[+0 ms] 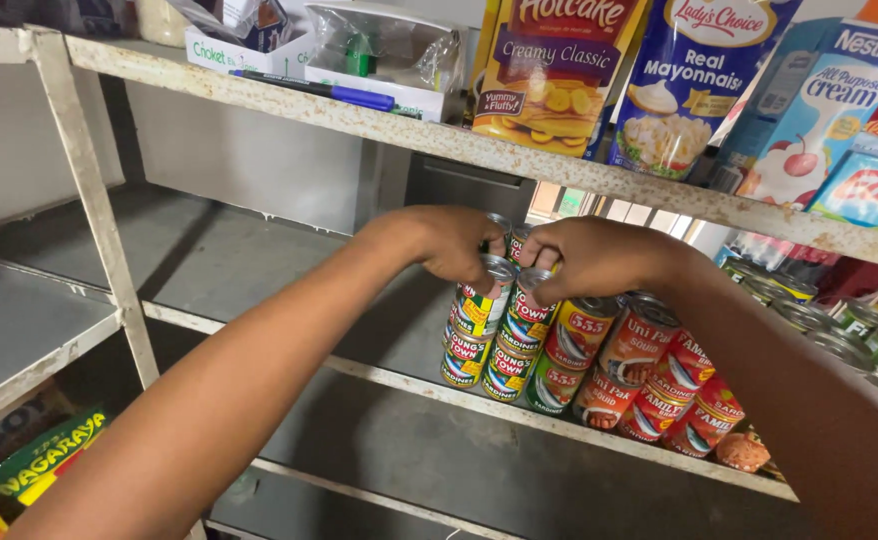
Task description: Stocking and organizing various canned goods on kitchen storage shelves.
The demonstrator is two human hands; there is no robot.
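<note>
Both my hands reach to stacked tin cans on a grey metal shelf (389, 420). My left hand (449, 243) grips the top of the left stack of green-and-yellow labelled cans (471, 340). My right hand (584, 257) closes on the top can of the neighbouring stack (521, 335). Both stacks are two cans high with a third can under my fingers. To their right stand cans with red labels (649, 375), also stacked.
An upper shelf (519, 160) holds a yellow mix pouch (549, 70), a blue-and-white sauce pouch (694, 85), cartons (819, 110), small boxes and a blue pen (319, 90). A white rusty post (94, 200) stands left. More cans (839, 330) sit far right.
</note>
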